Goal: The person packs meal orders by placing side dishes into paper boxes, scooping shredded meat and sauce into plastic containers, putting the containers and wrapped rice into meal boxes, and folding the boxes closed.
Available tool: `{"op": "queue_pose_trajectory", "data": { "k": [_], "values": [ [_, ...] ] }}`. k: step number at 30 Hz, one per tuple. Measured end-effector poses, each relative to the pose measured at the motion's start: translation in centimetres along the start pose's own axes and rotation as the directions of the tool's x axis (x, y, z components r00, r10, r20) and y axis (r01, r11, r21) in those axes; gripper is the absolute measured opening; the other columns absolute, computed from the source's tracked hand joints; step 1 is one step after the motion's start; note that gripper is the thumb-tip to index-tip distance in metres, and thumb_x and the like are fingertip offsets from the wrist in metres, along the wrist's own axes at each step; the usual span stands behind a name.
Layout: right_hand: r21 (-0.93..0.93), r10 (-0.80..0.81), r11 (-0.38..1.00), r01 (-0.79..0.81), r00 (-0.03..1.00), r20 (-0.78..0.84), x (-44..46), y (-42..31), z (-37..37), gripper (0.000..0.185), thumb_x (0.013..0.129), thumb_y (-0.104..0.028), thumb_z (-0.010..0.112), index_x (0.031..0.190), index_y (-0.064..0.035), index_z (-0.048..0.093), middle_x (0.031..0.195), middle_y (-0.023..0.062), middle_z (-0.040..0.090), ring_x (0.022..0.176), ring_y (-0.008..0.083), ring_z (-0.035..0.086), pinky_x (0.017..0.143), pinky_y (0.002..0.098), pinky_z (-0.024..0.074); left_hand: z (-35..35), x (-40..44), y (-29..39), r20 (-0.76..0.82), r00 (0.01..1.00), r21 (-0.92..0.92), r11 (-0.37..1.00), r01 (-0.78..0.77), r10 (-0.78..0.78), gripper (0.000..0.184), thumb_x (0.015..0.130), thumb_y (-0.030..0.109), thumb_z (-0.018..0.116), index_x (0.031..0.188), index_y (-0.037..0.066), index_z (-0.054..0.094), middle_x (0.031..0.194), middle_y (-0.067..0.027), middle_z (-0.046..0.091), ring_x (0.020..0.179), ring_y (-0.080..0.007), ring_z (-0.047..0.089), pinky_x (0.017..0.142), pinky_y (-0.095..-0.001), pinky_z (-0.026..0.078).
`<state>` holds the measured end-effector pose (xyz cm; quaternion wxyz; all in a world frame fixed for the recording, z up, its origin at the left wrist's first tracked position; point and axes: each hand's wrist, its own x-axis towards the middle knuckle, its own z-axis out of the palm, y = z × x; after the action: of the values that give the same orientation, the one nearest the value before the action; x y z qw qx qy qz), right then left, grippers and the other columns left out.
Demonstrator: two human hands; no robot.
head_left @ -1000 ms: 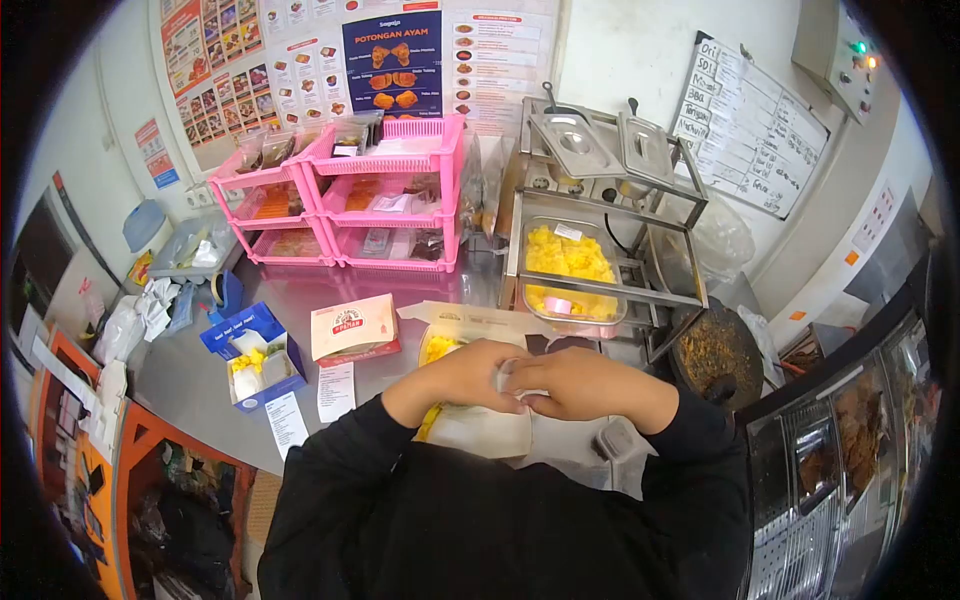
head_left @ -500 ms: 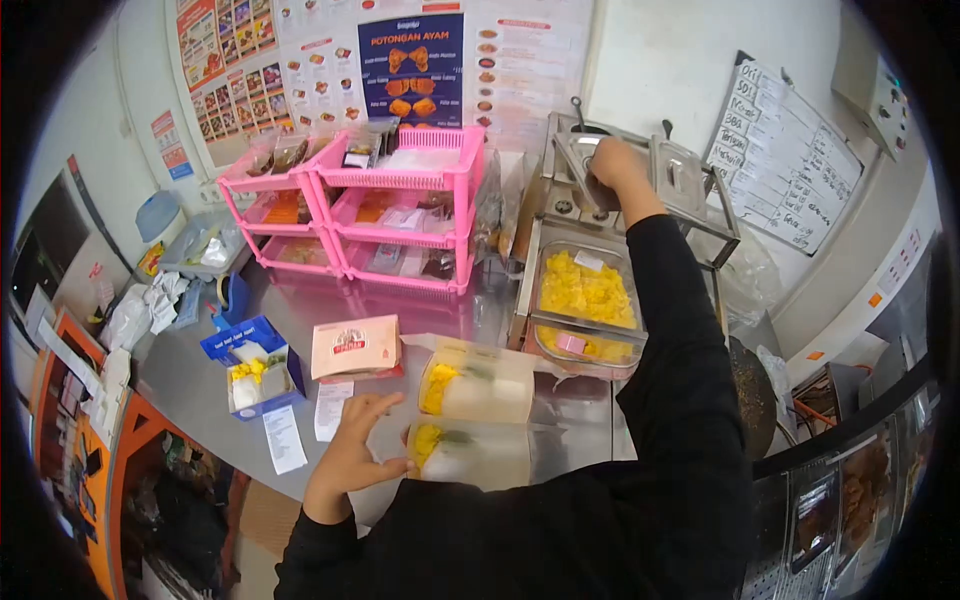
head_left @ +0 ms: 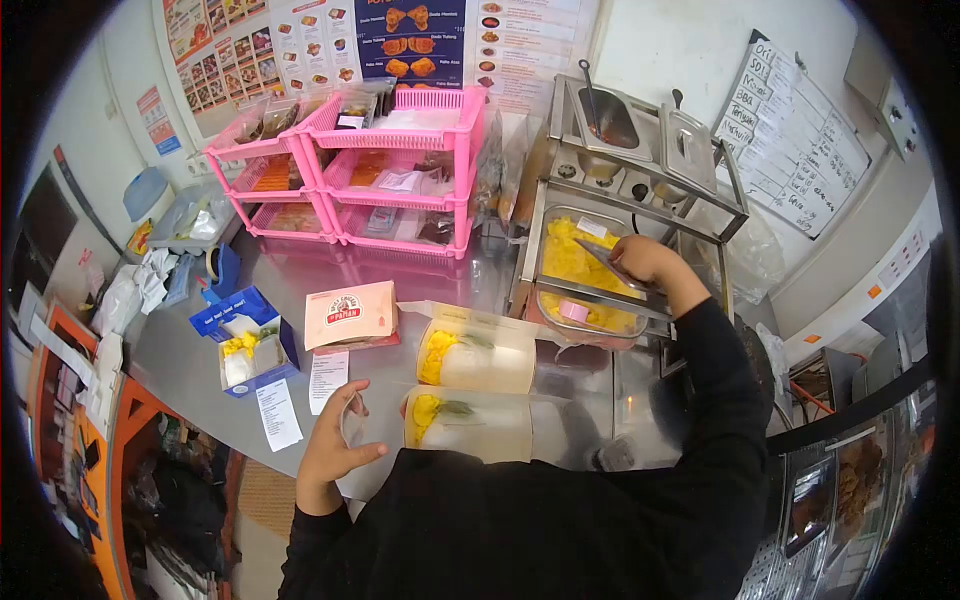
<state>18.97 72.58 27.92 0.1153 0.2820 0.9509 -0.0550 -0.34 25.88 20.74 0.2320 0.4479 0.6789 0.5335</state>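
Observation:
My right hand (head_left: pixel 655 268) grips a metal lid (head_left: pixel 610 264), tilted over the tub of yellow scrambled egg (head_left: pixel 570 252). Above it, a steel pan (head_left: pixel 606 122) stands uncovered in the warmer with a ladle (head_left: pixel 588 85) in it. My left hand (head_left: pixel 335 445) hovers at the counter's front with thumb and fingers apart, left of two open paper food boxes. The nearer box (head_left: pixel 490 430) and the farther box (head_left: pixel 495 362) each hold white rice, yellow egg and something green.
Pink tiered baskets (head_left: pixel 395 170) with packets stand at the back. A closed cream box (head_left: pixel 350 315), an open blue box (head_left: pixel 250 355) with food and paper receipts (head_left: pixel 278 414) lie to the left. Right of the uncovered pan is a lidded pan (head_left: pixel 688 150).
My right hand has come down from the warmer to above the egg tub, bringing the lid; the pan's inside now shows. My left hand stays near the boxes, its fingers pointing more upward.

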Motion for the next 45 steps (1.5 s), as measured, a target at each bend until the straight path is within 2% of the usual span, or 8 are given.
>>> {"op": "queue_pose_trajectory", "data": {
  "k": [4,8,22,23,27,36,38,45],
  "values": [
    [0.395,0.237,0.911,-0.118,0.933,-0.269,-1.2,-2.1,-5.2,0.03,0.072,-0.03,0.058,0.085,-0.0038,0.064,0.081,0.0197,0.062,0.077,0.0322,0.06,0.068,0.0385,0.0459,-0.4,-0.6,-0.3,0.021,1.0,-0.14,0.99,0.015,-0.013,0.074,0.047,0.02,0.077,0.112,0.007,0.045,0.088,-0.0013,0.04,0.087,-0.0147,0.04,0.083,-0.0269,0.031],
    [0.339,0.343,0.937,-0.085,0.412,-0.844,3.0,-0.3,-12.0,0.036,0.074,-0.032,0.056,0.088,0.0011,0.062,0.088,0.0189,0.062,0.085,0.0328,0.06,0.075,0.0387,0.0465,-0.9,-2.1,-0.3,-0.028,0.998,-0.091,0.995,0.049,-0.052,0.068,0.048,0.018,0.075,0.108,0.007,0.045,0.09,-0.0021,0.041,0.088,-0.0149,0.039,0.084,-0.0268,0.031],
    [-0.324,0.216,0.815,-0.48,0.771,-0.6,12.2,6.9,-15.5,0.032,0.078,-0.021,0.044,0.091,-0.0005,0.063,0.103,0.0194,0.057,0.095,0.0345,0.055,0.082,0.0395,0.0435,-3.4,-10.9,-0.4,-0.382,0.912,-0.302,0.953,0.032,-0.152,0.066,0.049,0.012,0.073,0.106,0.004,0.04,0.094,-0.0022,0.036,0.096,-0.0148,0.035,0.089,-0.0255,0.024],
    [0.109,0.373,0.905,-0.412,0.64,-0.672,8.6,3.2,-16.4,0.033,0.076,-0.024,0.047,0.09,0.001,0.063,0.098,0.0231,0.057,0.094,0.0365,0.055,0.081,0.0406,0.0429,-3.7,-11.3,-0.9,-0.388,0.911,-0.287,0.958,0.028,-0.143,0.067,0.05,0.013,0.074,0.107,0.005,0.04,0.094,-0.0028,0.036,0.096,-0.0148,0.035,0.088,-0.026,0.025],
    [0.268,0.265,0.962,-0.053,0.424,-0.866,2.7,-1.1,-17.1,0.037,0.068,-0.025,0.056,0.089,0.004,0.06,0.088,0.0264,0.058,0.085,0.0384,0.057,0.076,0.0409,0.0433,-4.2,-10.4,-1.7,-0.332,0.938,-0.296,0.955,0.0,-0.103,0.065,0.05,0.012,0.074,0.106,0.005,0.041,0.097,-0.0037,0.037,0.099,-0.0161,0.036,0.09,-0.0279,0.026],
    [0.793,-0.008,0.556,0.25,0.955,-0.296,-8.7,-23.4,-2.9,0.024,0.071,-0.016,0.057,0.086,0.0024,0.059,0.076,0.0095,0.06,0.068,0.0186,0.057,0.064,0.0281,0.0447,-6.5,-6.0,-1.5,0.047,0.993,-0.637,0.769,-0.053,0.107,0.07,0.051,0.016,0.075,0.113,0.008,0.043,0.127,-0.0091,0.032,0.121,-0.0228,0.029,0.099,-0.0356,0.023],
    [0.353,-0.244,0.868,0.35,0.919,-0.311,-9.9,-28.2,1.9,0.027,0.07,-0.018,0.059,0.087,0.002,0.059,0.081,0.0134,0.06,0.075,0.0226,0.057,0.068,0.0316,0.0446,-7.5,-5.7,-2.0,0.074,0.991,-0.732,0.681,-0.019,0.107,0.074,0.049,0.022,0.076,0.114,0.01,0.043,0.132,-0.0114,0.03,0.123,-0.0286,0.029,0.098,-0.0424,0.027],
    [0.682,0.073,0.729,0.057,0.984,-0.16,-10.8,-40.9,13.1,0.027,0.073,-0.019,0.061,0.084,0.0023,0.049,0.077,0.0227,0.056,0.076,0.0375,0.055,0.067,0.0416,0.0424,-10.0,-6.6,-7.8,0.244,0.951,-0.784,0.538,0.309,-0.191,0.046,0.067,0.006,0.063,0.11,0.008,0.047,0.107,-0.002,0.038,0.104,-0.0147,0.038,0.085,-0.0269,0.035]
  ]
}}
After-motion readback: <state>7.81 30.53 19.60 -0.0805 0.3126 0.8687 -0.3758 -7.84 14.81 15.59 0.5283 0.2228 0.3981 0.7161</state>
